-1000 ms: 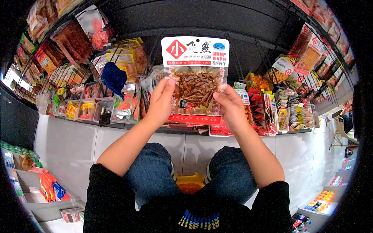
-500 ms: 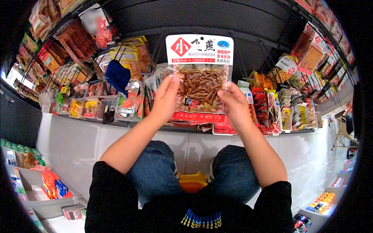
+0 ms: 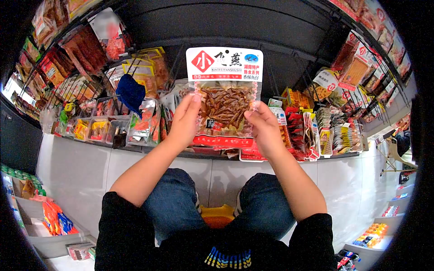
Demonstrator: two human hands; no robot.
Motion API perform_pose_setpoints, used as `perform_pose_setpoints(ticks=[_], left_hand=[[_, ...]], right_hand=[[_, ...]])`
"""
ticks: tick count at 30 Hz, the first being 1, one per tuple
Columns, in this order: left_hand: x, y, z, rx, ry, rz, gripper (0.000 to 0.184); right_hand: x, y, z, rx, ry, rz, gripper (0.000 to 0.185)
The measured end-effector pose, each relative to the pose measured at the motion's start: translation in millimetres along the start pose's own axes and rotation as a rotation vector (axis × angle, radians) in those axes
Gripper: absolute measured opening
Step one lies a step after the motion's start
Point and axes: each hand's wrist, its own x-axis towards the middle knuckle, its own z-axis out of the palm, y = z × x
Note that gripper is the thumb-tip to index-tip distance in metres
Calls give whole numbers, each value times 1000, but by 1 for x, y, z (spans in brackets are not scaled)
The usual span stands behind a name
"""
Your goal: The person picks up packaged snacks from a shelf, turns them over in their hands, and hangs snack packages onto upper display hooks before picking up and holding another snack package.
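Note:
A clear snack packet of small dried brown fish, with a white printed header and a red bottom strip, is held upright with its front towards me. My left hand grips its left edge, thumb on the front. On the opposite edge, my right hand pinches the packet, its thumb lying over the clear window. The fingers behind the packet are hidden. Just beyond the packet, the low shelf carries rows of packed snacks, among them red packets near my right hand.
Hanging packets fill black hooks on the left, and more packets hang at right. A dark blue cloth-like thing hangs at left. Clear trays stand on the shelf. A yellow stool shows between my knees. Stepped shelves rise at lower left.
The packet and both hands sit slightly lower and further left in view, with the surroundings shifted left too. Both hands keep the same hold.

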Motion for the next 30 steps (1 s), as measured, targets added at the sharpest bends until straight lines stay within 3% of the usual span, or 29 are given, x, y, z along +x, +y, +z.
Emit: perform_pose_setpoints(ticks=[13, 16, 21, 23, 25, 28, 30], left_hand=[[-2, 6, 0, 84, 20, 27, 38], [-4, 8, 1, 17, -18, -85, 37], [2, -3, 5, -39, 62, 106, 34], [0, 0, 1, -20, 25, 107, 32], [-1, 6, -1, 12, -15, -31, 33], [0, 3, 0, 54, 13, 110, 34], [-1, 2, 1, 7, 8, 52, 35]], right_hand=[[-1, -2, 3, -32, 12, 19, 22], [-4, -3, 5, 0, 13, 3, 22], [-1, -2, 7, 9, 13, -12, 21], [-3, -2, 8, 27, 15, -1, 21], [-4, -5, 8, 41, 20, 5, 21], [-4, -6, 7, 48, 17, 53, 21], [-1, -1, 3, 25, 1, 16, 21]])
